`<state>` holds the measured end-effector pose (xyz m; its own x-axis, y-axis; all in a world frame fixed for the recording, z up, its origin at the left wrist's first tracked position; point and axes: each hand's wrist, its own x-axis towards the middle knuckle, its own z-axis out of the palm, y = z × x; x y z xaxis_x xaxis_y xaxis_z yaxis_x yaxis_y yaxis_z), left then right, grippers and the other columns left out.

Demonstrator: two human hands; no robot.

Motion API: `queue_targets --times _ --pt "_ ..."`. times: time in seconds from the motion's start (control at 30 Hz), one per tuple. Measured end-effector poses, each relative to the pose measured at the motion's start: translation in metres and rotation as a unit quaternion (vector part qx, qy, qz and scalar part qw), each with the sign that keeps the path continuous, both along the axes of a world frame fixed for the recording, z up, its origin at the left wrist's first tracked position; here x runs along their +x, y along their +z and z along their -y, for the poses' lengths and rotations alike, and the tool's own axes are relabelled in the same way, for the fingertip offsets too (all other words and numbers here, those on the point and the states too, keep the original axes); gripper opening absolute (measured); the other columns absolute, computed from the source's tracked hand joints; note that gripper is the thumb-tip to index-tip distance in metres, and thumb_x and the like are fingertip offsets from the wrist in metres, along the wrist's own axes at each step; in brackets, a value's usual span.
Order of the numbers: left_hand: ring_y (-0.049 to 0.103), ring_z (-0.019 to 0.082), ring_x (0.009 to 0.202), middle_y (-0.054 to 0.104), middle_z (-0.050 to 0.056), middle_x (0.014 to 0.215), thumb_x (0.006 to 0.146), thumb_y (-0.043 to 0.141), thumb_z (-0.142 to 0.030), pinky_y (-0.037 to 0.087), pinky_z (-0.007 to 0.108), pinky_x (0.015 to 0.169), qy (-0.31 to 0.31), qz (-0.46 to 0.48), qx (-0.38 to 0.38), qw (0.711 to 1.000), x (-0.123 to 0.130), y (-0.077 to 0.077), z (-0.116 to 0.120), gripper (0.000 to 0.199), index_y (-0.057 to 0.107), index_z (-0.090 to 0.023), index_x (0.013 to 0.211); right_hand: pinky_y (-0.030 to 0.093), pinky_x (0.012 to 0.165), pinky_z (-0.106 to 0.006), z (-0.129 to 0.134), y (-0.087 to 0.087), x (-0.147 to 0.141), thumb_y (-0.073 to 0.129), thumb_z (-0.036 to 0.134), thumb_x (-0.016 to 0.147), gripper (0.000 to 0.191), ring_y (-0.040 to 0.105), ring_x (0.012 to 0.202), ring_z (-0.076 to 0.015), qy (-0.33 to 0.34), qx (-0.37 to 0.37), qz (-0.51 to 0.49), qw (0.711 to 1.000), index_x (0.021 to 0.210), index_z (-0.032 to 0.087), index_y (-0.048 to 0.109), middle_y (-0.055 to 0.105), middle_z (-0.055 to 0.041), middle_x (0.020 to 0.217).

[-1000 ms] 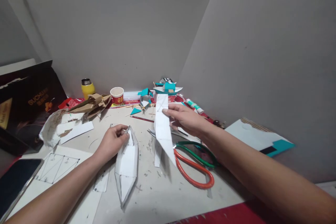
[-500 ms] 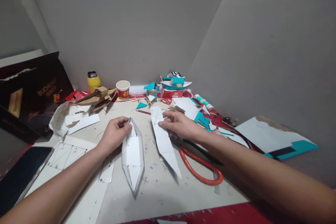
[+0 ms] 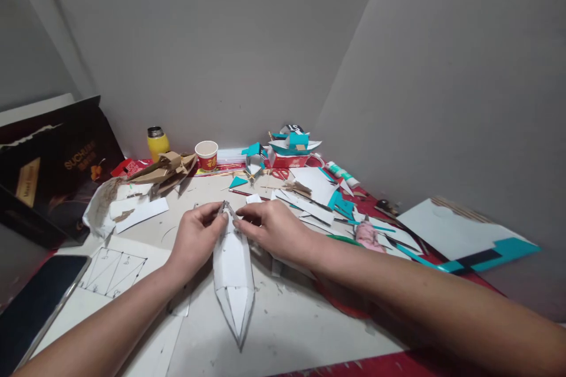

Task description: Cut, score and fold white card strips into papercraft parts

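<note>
A white cardboard boat hull (image 3: 232, 265), pointed at both ends, lies lengthwise in front of me with its near tip toward me. My left hand (image 3: 198, 235) pinches its far tip from the left, thumb and forefinger closed on the edge. From the right, my right hand (image 3: 269, 232) pinches the same tip with its thumb and fingertips. A small white card end (image 3: 253, 198) pokes out behind my right hand; its remainder is hidden. Under my right forearm, the orange handle (image 3: 340, 303) of a large pair of scissors shows only in part.
Left are a phone (image 3: 42, 300), a drawn paper template (image 3: 117, 271) and a dark box (image 3: 57, 171). Behind stand a yellow bottle (image 3: 158, 142), a paper cup (image 3: 207, 156) and a teal-and-white model boat (image 3: 295, 142). Card scraps (image 3: 316, 209) crowd the right side.
My right hand has let go of the long white card strip and moved left onto the hull's far tip. The hull has shifted slightly right and nearer, with my left hand still on it.
</note>
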<state>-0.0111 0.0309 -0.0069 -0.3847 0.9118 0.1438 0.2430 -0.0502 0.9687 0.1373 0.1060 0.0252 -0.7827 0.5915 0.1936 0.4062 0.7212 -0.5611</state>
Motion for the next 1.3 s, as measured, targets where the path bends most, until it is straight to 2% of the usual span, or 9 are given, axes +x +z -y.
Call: queue_targets --times 0.17,0.4,0.57,0.63,0.77,0.83,0.93,1.1,1.3 --pt "0.062 0.020 0.078 0.073 0.003 0.081 0.079 0.058 -0.028 0.046 0.029 0.072 0.012 -0.066 -0.001 0.998 0.002 -0.005 0.002 0.021 0.074 -0.016 0.086 0.032 0.055 -0.022 -0.002 -0.012 -0.007 0.050 0.016 0.084 0.024 0.048 0.056 -0.0111 0.004 -0.001 0.025 1.000 0.068 0.015 0.067 0.064 -0.0019 0.063" --pt "0.063 0.021 0.077 0.073 0.004 0.081 0.078 0.057 -0.025 0.046 0.029 0.071 0.016 -0.065 -0.007 0.998 0.006 -0.009 0.002 0.021 0.073 -0.015 0.087 0.027 0.053 -0.023 0.003 -0.020 -0.013 0.047 0.016 0.082 0.025 0.039 0.053 -0.0107 -0.001 -0.003 0.035 0.999 0.059 0.017 0.055 0.055 0.0000 0.055" --pt "0.064 0.021 0.076 0.072 0.006 0.080 0.078 0.056 -0.024 0.048 0.029 0.068 -0.001 -0.061 -0.009 0.998 0.008 -0.007 0.003 0.021 0.072 -0.013 0.085 0.031 0.054 -0.025 0.002 -0.019 -0.009 0.046 0.021 0.082 0.025 0.047 0.054 -0.0131 -0.008 -0.004 0.045 0.999 0.059 0.017 0.055 0.058 -0.0019 0.057" --pt "0.065 0.021 0.079 0.073 0.009 0.087 0.078 0.059 -0.028 0.050 0.029 0.070 -0.001 -0.052 -0.018 0.998 0.009 -0.007 0.003 0.029 0.071 -0.011 0.098 0.034 0.055 -0.026 -0.001 -0.019 -0.006 0.045 0.024 0.083 0.025 0.051 0.056 -0.0149 -0.004 -0.006 0.042 0.999 0.062 0.018 0.058 0.061 -0.0029 0.060" --pt "0.065 0.023 0.092 0.070 0.019 0.104 0.079 0.062 -0.035 0.051 0.034 0.082 0.001 0.023 -0.017 1.000 0.007 -0.009 0.003 0.057 0.054 -0.003 0.126 0.039 0.055 -0.028 -0.015 -0.020 0.000 0.046 0.028 0.080 0.024 0.056 0.056 -0.0182 -0.014 0.008 0.077 0.997 0.065 0.018 0.061 0.065 -0.0039 0.061" --pt "0.065 0.022 0.090 0.070 0.019 0.102 0.080 0.060 -0.036 0.051 0.035 0.082 0.009 0.026 -0.002 1.000 0.004 -0.011 0.003 0.056 0.055 -0.003 0.125 0.041 0.056 -0.030 -0.024 -0.021 0.003 0.047 0.030 0.079 0.024 0.060 0.058 -0.0206 -0.023 0.018 0.094 0.995 0.066 0.019 0.064 0.068 -0.0050 0.064" --pt "0.064 0.018 0.078 0.071 0.014 0.093 0.080 0.059 -0.031 0.051 0.032 0.075 0.038 -0.030 0.007 0.999 -0.001 -0.013 0.003 0.043 0.061 -0.009 0.116 0.047 0.061 -0.033 -0.036 -0.023 0.006 0.049 0.029 0.078 0.023 0.066 0.067 -0.0247 -0.046 0.017 0.098 0.994 0.077 0.018 0.069 0.074 -0.0081 0.075" --pt "0.058 0.016 0.072 0.066 0.005 0.079 0.076 0.054 -0.013 0.047 0.030 0.073 0.057 -0.072 0.015 0.996 -0.008 -0.015 0.002 0.026 0.068 -0.015 0.098 0.051 0.066 -0.038 -0.038 -0.015 0.031 0.051 0.035 0.079 0.030 0.068 0.074 -0.0285 -0.084 0.025 0.072 0.994 0.092 0.017 0.071 0.075 -0.0114 0.086" --pt "0.054 0.015 0.060 0.059 0.000 0.063 0.078 0.055 -0.023 0.044 0.029 0.064 0.040 -0.069 0.014 0.997 -0.010 -0.011 0.000 0.014 0.065 -0.017 0.087 0.053 0.067 -0.036 -0.008 0.004 0.089 0.052 0.039 0.081 0.031 0.069 0.079 -0.0268 -0.137 0.013 0.042 0.990 0.098 0.020 0.070 0.075 -0.0093 0.092"
